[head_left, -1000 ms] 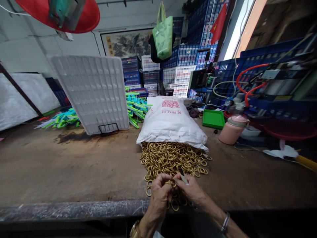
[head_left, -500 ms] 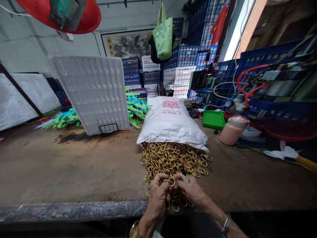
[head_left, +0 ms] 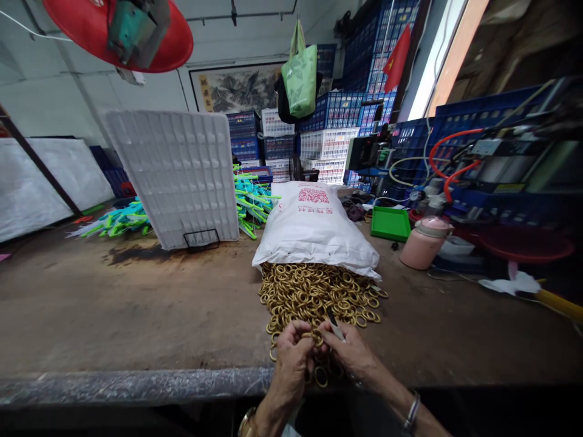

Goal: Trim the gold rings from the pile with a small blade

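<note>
A left hand point(head_left: 294, 357) and a right hand point(head_left: 351, 353) meet in front of the white sack point(head_left: 314, 227), at the near edge of the pile of golden rings point(head_left: 314, 294) spilling from its mouth. The left hand's fingers are pinched on one ring point(head_left: 317, 338). The right hand touches that ring, its fingers closed around a thin pointed tool point(head_left: 335, 326). A pink bottle point(head_left: 424, 243) stands right of the sack.

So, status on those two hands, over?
Left hand pinching a brass ring. Right hand gripping a slim tool. Ring pile just beyond, nothing in the way.
</note>
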Available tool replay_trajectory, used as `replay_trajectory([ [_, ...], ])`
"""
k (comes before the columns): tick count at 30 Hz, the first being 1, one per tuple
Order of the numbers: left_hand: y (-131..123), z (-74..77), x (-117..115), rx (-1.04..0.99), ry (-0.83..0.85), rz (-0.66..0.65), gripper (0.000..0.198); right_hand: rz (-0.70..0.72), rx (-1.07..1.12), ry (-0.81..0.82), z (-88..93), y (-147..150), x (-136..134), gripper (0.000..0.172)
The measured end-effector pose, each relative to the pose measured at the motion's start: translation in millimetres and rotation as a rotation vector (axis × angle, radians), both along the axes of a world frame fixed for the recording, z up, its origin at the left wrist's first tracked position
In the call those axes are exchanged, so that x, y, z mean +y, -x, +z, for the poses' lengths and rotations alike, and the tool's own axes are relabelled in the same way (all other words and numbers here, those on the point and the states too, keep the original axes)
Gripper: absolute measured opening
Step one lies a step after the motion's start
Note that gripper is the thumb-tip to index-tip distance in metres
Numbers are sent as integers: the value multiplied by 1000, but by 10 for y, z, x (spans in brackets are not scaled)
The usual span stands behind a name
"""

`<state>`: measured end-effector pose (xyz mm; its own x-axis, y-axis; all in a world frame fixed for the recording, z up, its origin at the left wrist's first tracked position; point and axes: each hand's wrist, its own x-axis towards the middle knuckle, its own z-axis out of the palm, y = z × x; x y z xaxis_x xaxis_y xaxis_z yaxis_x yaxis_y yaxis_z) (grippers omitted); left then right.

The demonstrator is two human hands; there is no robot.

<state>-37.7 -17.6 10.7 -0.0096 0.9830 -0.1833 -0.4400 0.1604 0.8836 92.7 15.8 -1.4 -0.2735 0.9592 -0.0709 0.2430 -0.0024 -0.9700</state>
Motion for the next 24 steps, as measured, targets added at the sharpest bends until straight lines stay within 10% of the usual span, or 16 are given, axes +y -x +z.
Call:
replay_trajectory([
  [10,199,48,-19,-452,120,-130,23,-241,-168,-207,239,-402,82,30],
  [17,468,37,-121,-622,209,-90,18,-557,-406,-221,-65,-1138,267,24],
  [24,416,6,-150,-573,335,38,10,-516,-570,-232,-209,-1112,331,16],
])
